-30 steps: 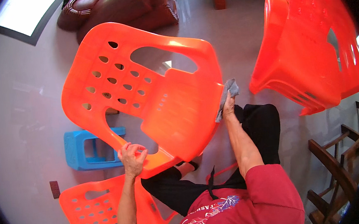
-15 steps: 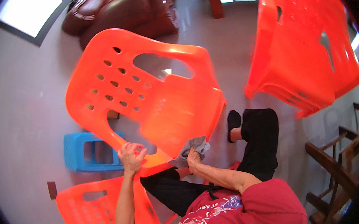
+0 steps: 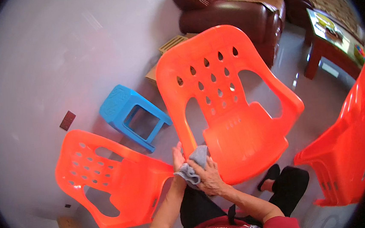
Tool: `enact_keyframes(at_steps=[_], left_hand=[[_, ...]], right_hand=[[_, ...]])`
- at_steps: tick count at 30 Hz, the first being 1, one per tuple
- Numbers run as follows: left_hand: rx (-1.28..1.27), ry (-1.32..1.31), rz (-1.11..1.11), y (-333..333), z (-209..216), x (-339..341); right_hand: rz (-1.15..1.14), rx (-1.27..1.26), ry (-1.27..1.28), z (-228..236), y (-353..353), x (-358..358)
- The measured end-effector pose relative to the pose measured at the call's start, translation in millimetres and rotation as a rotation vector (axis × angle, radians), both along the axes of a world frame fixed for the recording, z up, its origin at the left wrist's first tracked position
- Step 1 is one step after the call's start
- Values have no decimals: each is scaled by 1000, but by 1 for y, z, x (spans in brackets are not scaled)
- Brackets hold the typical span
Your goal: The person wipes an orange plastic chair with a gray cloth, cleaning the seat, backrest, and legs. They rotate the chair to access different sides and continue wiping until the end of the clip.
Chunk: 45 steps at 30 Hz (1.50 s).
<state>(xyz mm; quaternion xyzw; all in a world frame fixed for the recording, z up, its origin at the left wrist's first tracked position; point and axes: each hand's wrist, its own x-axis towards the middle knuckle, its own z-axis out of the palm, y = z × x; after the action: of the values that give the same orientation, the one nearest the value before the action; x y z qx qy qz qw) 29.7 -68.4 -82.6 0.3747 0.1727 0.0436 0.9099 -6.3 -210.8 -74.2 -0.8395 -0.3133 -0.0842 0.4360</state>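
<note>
An orange plastic armchair [image 3: 244, 141] stands in front of me, with teardrop holes in its back and open gaps under the armrests. My right hand [image 3: 209, 178] presses a crumpled grey cloth [image 3: 197, 162] against the front of its left armrest. On the outer side of that same armrest is my left hand [image 3: 178, 159], its fingers up along the edge and holding it. The cloth and the right hand hide part of the left hand.
A second orange armchair [image 3: 131, 193] is at my left, and another orange chair [image 3: 338, 157] is at the right. Beyond the left one stands a blue plastic stool [image 3: 119, 104]. A brown leather sofa [image 3: 226, 14] and a glass-topped table [image 3: 335, 37] are farther off.
My view has swung left, and the middle chair now appears more upright and farther right. The cloth has gone from the seat's front edge to the left armrest, bringing my hands together.
</note>
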Motion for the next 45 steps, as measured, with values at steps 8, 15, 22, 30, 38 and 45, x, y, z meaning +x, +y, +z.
enact_keyframes(at_steps=[8,15,22,30,38,45], left_hand=[[125,-40,-13,-5,15,-20],[850,-65,23,-16,-3,-14],[681,-60,-125,-13,14,-11],[648,-168,3,-15,-32,-15],[594,-148,-33,-18,-19,-12],[860,-136,-77,-9,-16,-11]], right_hand=[[227,-174,-71,16,47,106],[161,-232,-406,15,94,195],[71,-200,-744,85,127,288],[-596,-38,-619,133,43,432],[-1240,-59,-608,35,-96,496],[-1276,434,-508,31,-41,474]])
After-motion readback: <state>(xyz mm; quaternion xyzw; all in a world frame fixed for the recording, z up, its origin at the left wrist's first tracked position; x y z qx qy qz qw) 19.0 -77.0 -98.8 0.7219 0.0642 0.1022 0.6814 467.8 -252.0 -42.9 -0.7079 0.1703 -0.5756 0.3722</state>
